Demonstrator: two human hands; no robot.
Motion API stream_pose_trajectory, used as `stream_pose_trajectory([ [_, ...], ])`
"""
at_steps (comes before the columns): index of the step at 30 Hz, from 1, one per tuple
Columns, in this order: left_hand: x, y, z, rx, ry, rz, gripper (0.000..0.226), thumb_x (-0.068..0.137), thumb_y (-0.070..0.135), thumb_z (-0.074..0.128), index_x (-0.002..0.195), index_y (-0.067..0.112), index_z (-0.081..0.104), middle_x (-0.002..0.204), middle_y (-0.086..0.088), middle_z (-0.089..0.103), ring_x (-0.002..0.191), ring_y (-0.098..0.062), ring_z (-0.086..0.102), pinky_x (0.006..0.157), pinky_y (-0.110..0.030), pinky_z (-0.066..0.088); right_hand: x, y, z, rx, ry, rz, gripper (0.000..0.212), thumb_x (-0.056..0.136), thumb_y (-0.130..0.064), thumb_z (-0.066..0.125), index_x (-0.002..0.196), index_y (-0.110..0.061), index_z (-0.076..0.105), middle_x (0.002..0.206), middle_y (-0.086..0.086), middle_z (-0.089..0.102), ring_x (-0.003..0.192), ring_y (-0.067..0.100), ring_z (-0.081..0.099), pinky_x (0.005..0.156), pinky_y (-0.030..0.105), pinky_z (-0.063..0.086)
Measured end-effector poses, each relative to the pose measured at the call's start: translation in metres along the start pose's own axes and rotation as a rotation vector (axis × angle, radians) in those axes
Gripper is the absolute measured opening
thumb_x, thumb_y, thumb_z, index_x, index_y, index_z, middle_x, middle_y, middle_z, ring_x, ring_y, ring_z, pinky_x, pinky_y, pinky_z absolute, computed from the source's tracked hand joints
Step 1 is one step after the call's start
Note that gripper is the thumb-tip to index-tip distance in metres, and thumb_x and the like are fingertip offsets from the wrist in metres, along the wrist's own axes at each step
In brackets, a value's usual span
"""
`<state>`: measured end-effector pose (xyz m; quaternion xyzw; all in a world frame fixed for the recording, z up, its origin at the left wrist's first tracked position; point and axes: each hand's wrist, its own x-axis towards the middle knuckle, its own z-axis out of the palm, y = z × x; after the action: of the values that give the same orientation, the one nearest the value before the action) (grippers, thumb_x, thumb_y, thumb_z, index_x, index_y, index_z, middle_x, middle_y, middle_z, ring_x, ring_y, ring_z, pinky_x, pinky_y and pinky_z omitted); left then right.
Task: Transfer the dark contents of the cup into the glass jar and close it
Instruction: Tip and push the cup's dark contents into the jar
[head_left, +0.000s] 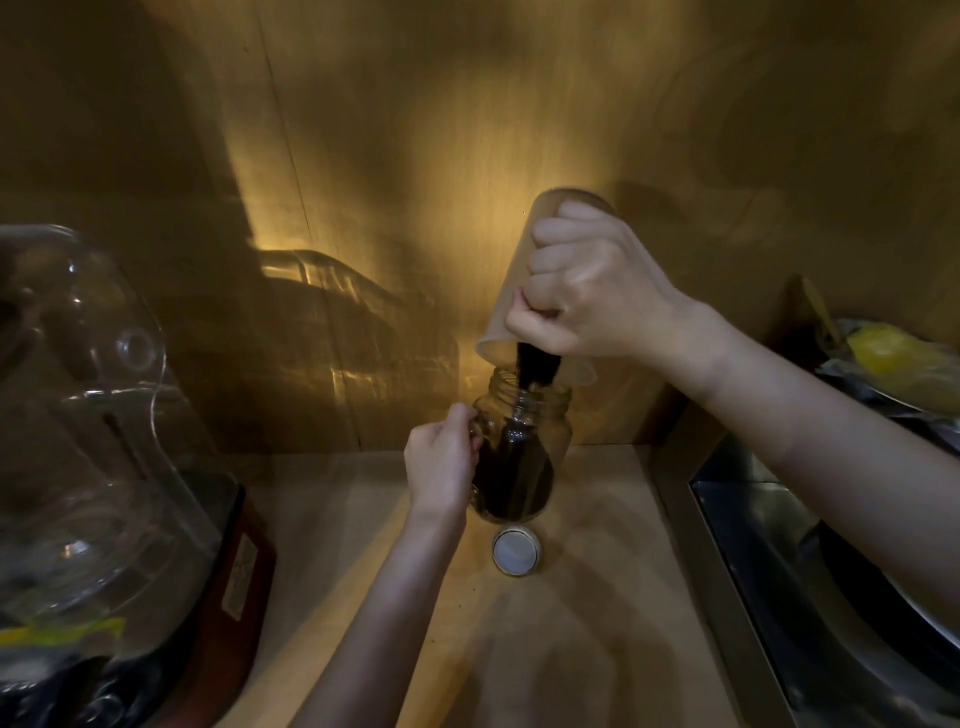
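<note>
A tan paper cup (511, 291) is tipped mouth-down over a glass jar (558, 434), and my right hand (587, 291) grips it around the side. A dark stream (530, 371) falls from the cup's rim into the jar's open mouth. Dark contents fill the jar's lower half. My left hand (441, 462) holds the jar at its left side, by what looks like a handle. The jar stands on the wooden counter (587, 623) near the back wall. The jar's lid (516, 551) lies flat on the counter just in front of the jar.
A blender with a clear plastic cover (88, 426) and red base (244, 561) fills the left. A metal sink (789, 545) with a dark pan lies at the right. Above the sink sits something yellow in wrapping (893, 353). A wooden wall rises close behind the jar.
</note>
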<state>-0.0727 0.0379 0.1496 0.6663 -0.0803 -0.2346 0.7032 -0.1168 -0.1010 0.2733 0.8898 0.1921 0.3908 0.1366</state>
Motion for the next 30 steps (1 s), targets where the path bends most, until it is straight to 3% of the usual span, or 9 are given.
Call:
stream_pose_trajectory([
  [7, 0.0006, 0.0011, -0.0002, -0.004, 0.004, -0.004, 0.046, 0.082, 0.021, 0.050, 0.037, 0.019, 0.040, 0.030, 0.009, 0.034, 0.036, -0.010, 0.030, 0.047, -0.029, 0.026, -0.0010, -0.0012, 0.0000, 0.005, -0.002, 0.002, 0.038, 0.076, -0.001, 0.060, 0.038, -0.002, 0.057, 0.034, 0.010, 0.050, 0.041, 0.023, 0.045, 0.049, 0.034, 0.042],
  [18, -0.0021, 0.0036, -0.0017, -0.018, -0.025, -0.025, 0.043, 0.084, 0.022, 0.049, 0.042, 0.017, 0.043, 0.032, 0.009, 0.037, 0.041, -0.011, 0.033, 0.049, -0.027, 0.028, 0.0013, 0.0001, 0.0016, 0.006, 0.003, -0.023, 0.039, 0.075, 0.000, 0.060, 0.037, -0.003, 0.054, 0.032, 0.009, 0.045, 0.040, 0.022, 0.042, 0.046, 0.033, 0.038],
  [30, 0.0007, 0.0036, -0.0025, -0.007, -0.041, -0.032, 0.042, 0.084, 0.021, 0.048, 0.043, 0.016, 0.042, 0.030, 0.009, 0.035, 0.034, -0.005, 0.030, 0.037, -0.017, 0.027, -0.0002, -0.0036, 0.0041, -0.045, 0.002, -0.073, 0.038, 0.076, -0.003, 0.060, 0.038, -0.004, 0.056, 0.034, 0.009, 0.047, 0.041, 0.023, 0.045, 0.047, 0.031, 0.038],
])
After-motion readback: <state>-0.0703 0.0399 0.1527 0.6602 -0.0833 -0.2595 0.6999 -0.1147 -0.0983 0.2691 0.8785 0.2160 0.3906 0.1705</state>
